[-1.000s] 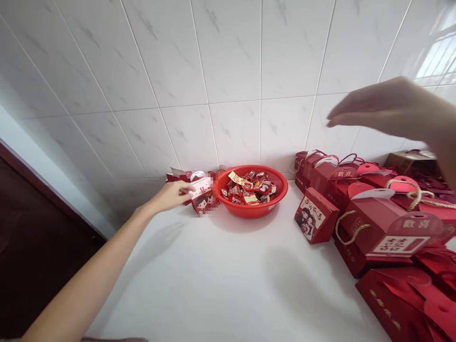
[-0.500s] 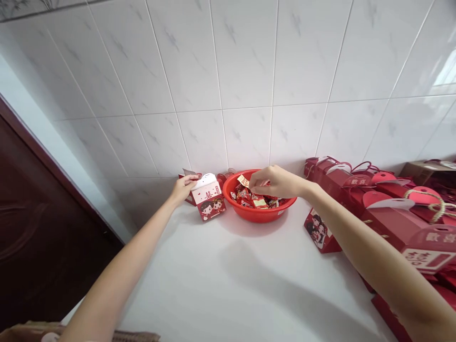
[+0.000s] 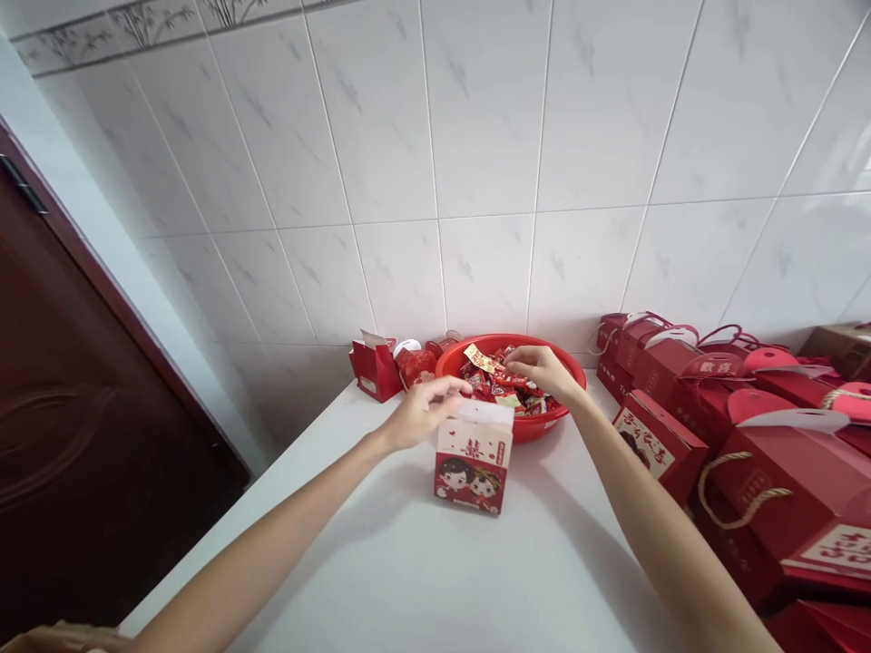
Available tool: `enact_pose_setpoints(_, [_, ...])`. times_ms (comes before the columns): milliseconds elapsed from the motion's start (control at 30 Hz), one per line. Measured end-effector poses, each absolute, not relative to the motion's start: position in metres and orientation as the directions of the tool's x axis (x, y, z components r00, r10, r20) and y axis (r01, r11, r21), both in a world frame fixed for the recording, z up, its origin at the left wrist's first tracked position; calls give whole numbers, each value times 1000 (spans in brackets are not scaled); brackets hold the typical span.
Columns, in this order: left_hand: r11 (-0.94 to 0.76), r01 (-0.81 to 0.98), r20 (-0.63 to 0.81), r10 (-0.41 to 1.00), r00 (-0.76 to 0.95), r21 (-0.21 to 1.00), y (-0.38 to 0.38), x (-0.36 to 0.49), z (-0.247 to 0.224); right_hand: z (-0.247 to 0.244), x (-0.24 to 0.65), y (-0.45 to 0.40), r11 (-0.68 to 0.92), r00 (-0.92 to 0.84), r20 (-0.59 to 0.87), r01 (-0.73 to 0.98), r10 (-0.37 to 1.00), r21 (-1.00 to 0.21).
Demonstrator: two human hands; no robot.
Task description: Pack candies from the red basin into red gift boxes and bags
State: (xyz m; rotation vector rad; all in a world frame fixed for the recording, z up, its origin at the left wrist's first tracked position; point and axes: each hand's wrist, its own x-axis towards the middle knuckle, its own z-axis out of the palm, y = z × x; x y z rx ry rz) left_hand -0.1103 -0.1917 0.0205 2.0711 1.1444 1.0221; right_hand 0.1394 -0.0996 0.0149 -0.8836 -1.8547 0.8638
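Note:
A small red and white candy box (image 3: pixel 472 467) stands upright on the white table (image 3: pixel 381 580), two cartoon figures on its front. My left hand (image 3: pixel 423 413) is closed on its upper left edge, by the raised white top flap. Just behind the box is a red plastic basin (image 3: pixel 568 358) full of wrapped candies (image 3: pixel 484 385), some red and some cream. Over the basin, my right hand (image 3: pixel 543 370) has its fingertips pinched together among the candies; a red wrapper shows at them, partly covered by the fingers.
Another red box (image 3: pixel 377 370) stands at the back left beside a red container (image 3: pixel 415 365). Many red gift boxes (image 3: pixel 782 481) with cord handles are heaped on the right. A tiled wall (image 3: pixel 483 163) closes off the back; a dark door (image 3: pixel 88 390) is at the left.
My left hand has brought the candy box right and nearer, from the basin's left side to its front. My right hand stays over the candies. The view has shifted slightly.

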Motion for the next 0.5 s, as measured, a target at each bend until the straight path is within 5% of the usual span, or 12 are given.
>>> enact_pose_setpoints(167, [-418,429,211,867,452,801,-192,-97,15,0,147,-87,440,-313,344,321,885,-839])
enact_pose_setpoints(333, [-403,309,249,866,433,862,-172,-105,27,-14,149,-68,432,-286,344,348,894,-832])
enact_pose_setpoints(500, [-426,557,200,885,421,713,-130,-103,29,-22,144,-54,411,-342,304,304,889,-859])
